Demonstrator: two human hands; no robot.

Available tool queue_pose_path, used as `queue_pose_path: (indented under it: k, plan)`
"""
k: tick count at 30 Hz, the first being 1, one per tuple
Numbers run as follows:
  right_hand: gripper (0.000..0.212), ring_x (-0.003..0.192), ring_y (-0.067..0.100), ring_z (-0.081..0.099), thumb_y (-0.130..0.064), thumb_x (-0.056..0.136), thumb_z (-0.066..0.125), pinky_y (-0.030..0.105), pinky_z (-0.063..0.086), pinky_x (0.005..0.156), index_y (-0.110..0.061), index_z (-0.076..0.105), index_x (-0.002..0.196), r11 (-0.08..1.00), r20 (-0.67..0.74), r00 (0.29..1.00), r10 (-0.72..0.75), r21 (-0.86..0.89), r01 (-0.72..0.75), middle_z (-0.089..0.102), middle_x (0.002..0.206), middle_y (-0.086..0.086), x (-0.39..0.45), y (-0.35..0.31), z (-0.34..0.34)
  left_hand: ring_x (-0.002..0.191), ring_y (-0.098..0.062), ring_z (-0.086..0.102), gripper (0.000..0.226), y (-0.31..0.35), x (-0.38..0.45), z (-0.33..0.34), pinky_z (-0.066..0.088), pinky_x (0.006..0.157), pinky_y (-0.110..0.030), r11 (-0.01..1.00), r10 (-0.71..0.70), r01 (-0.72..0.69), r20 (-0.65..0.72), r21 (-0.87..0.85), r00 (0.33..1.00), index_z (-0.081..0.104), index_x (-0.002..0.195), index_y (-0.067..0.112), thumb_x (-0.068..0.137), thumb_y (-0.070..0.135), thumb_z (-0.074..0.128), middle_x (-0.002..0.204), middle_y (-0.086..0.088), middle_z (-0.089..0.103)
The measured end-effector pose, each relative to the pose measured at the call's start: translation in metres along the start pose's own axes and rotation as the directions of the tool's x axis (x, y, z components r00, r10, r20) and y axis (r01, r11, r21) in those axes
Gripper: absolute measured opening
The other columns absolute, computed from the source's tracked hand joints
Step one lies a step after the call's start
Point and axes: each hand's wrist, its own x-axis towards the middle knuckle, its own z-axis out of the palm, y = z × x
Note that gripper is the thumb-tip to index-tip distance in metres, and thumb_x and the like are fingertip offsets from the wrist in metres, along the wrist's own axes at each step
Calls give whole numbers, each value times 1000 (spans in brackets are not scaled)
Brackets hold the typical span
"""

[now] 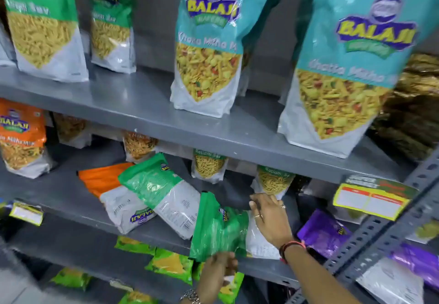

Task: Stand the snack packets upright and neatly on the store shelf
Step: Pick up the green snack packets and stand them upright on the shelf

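Currently: green snack packet, front edge of middle shelf, tilted. Left hand pinches its lower corner, blurred; right hand rests fingers spread on its white end. Likely light, soft, crinkly, slippery film; best gripped by both side seams

Glossy, crinkled plastic film on the snack packets, with clear windows over rough yellow sev. Smooth grey painted metal for the shelf, dully reflective; perforated metal upright at its right edge. Paper price tag, matt.
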Motion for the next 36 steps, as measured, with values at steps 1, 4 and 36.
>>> queue_pose_path:
  k: [1, 4, 36]
  plan:
    - [33, 112, 26, 55, -35, 94, 40, 38, 38, 94, -17, 56, 117, 999, 54, 998, 42, 21, -43, 64, 117, 3, 10, 2, 10, 52, -18, 58, 32, -6, 10, -1, 43, 54, -24, 999, -37, 37, 15, -14, 999, 63, 67, 10, 94, 13, 47, 62, -8, 65]
    - [41, 117, 29, 52, -39, 95, 35, 38, 39, 98, -15, 51, 125, 985, 224, 960, 167, -1, -171, 61, 124, 10, 39, 3, 31, 42, -16, 60, 34, -11, 23, -3, 49, 52, -23, 985, -169, 167, 65, 38, 983, 62, 66, 8, 94, 21, 47, 47, -3, 66]
    - [39, 67, 11, 48, 13, 86, 46, 24, 40, 65, -20, 58, 69, 99, 195, 688, 699, 926, -364, 59, 69, -3, 22, 66, 7, 106, -17, 60, 37, 117, 52, 24, 47, 101, -36, 891, 454, -452, 42, -40, 890, 64, 114, 0, 84, 21, 64, 117, -12, 67]
